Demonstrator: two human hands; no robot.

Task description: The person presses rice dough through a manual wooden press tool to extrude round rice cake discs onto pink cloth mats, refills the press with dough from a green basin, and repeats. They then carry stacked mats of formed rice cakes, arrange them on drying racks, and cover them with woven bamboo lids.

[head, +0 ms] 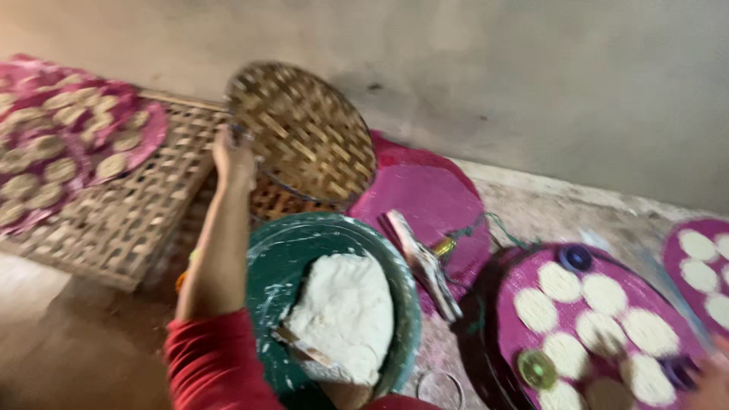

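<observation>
One hand, the left hand (234, 161), is clenched on the rim of the round woven tray (304, 130) tilted up above the slatted rack (114, 220); steadying its far edge would likely help, while the right hand's (714, 376) grip cannot be told.

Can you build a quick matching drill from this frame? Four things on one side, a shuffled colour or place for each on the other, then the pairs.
Things:
1. left hand
2. dough
3. bowl
4. white discs

Place or colour:
A. green, with smears of white inside
B. laid out on a round pink mat at the right
C. on the rim of the round woven tray, which stands tilted
D. white lump lying inside the bowl

Pairs: 1-C, 2-D, 3-A, 4-B
</observation>
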